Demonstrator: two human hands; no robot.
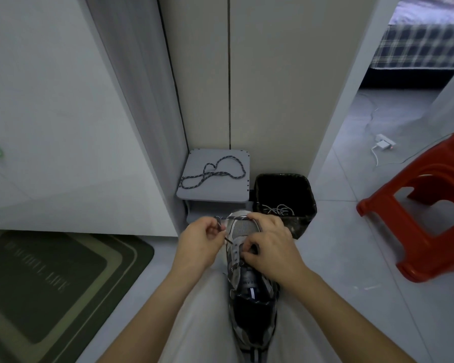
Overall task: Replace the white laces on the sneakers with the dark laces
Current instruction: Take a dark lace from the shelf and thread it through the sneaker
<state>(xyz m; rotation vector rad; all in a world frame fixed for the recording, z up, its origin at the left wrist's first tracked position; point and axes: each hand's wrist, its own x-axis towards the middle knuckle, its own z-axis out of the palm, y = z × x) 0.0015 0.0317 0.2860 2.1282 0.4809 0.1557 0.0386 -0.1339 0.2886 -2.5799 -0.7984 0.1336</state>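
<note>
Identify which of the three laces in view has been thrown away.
The white lace, lying in the black bin. One dark lace rests on the grey stool; the other is being threaded.

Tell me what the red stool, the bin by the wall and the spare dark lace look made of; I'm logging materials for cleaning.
Red stool: likely moulded plastic, one glossy piece with cut-outs.
Bin: material hidden; a shiny, crinkled black liner, probably thin plastic film, covers it.
Spare dark lace: seemingly braided textile cord, matte, speckled dark and light.
</note>
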